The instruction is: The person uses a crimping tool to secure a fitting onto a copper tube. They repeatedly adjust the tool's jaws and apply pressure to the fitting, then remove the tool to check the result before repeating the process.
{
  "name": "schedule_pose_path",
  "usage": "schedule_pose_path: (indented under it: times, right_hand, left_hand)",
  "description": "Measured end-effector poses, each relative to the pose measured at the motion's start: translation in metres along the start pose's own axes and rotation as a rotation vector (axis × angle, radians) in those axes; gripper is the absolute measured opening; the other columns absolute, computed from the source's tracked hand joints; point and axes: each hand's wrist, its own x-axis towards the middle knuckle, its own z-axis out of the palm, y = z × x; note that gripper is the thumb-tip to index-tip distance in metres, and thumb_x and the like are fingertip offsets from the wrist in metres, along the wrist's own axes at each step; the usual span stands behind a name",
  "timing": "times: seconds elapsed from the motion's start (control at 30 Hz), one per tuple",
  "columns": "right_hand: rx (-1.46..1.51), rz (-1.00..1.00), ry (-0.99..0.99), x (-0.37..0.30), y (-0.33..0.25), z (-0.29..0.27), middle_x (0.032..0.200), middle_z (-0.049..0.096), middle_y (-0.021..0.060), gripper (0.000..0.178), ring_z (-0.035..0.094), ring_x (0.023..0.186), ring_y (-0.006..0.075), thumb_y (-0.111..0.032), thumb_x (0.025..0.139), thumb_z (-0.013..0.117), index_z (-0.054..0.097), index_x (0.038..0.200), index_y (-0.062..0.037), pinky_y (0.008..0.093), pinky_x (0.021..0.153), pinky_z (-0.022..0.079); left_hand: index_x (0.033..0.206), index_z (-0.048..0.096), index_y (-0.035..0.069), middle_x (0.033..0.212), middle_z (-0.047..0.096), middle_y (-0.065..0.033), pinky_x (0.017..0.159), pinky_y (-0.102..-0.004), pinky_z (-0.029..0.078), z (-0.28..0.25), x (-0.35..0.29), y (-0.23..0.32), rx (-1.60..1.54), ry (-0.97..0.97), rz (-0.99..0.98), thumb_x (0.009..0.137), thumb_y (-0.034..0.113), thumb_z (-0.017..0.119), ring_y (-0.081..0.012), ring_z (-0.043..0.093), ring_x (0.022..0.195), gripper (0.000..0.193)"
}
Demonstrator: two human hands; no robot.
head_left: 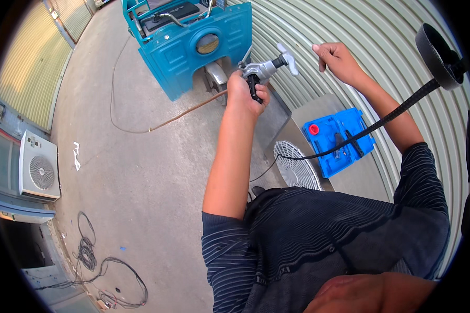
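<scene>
In front of me my left hand [245, 95] is wrapped around a flaring tool [259, 70], which has a silver body, a black lower part and a T-shaped silver handle at its upper right. A copper pipe [188, 109] runs down-left from the tool, its end there covered by the tool and hand. To the right of the T-handle, my right hand [338, 61] is raised and apart from the tool. Its fingers are curled in, with the thumb toward the handle, and nothing shows in them.
An open blue tool case [326, 128] lies on a metal box [357, 180] with a white round grille [295, 164], beside the corrugated wall. A teal three-wheeler [167, 57] stands ahead. On the left are an air-conditioner unit [39, 167] and coiled black cables [86, 253].
</scene>
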Motion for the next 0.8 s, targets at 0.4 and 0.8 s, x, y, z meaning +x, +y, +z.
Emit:
schedule_pose_path:
  times: [0.4,0.8]
  right_hand:
    - [-0.621,-1.000,-0.039,-0.015,-0.019,0.040,0.129,0.064,0.0123,0.031,0.056,0.126,0.0339,-0.035,0.098,0.057,0.070,0.112,-0.0091,0.0517,0.101,0.042]
    - [-0.064,-0.056,-0.005,0.036,-0.014,0.062,0.089,0.069,0.0095,0.057,0.057,0.079,0.0139,-0.052,0.100,0.053,0.069,0.096,0.0023,0.0322,0.067,0.047]
  left_hand:
    - [0.112,0.051,-0.004,0.089,0.059,-0.0149,0.037,-0.0195,0.036,-0.039,-0.009,0.004,-0.018,0.024,-0.014,0.101,0.040,0.030,-0.0090,0.046,0.052,0.050]
    - [0.108,0.053,0.003,0.082,0.058,-0.0086,0.037,-0.0188,0.036,-0.037,-0.009,-0.001,-0.010,0.042,-0.015,0.103,0.043,0.033,-0.0076,0.047,0.051,0.045]
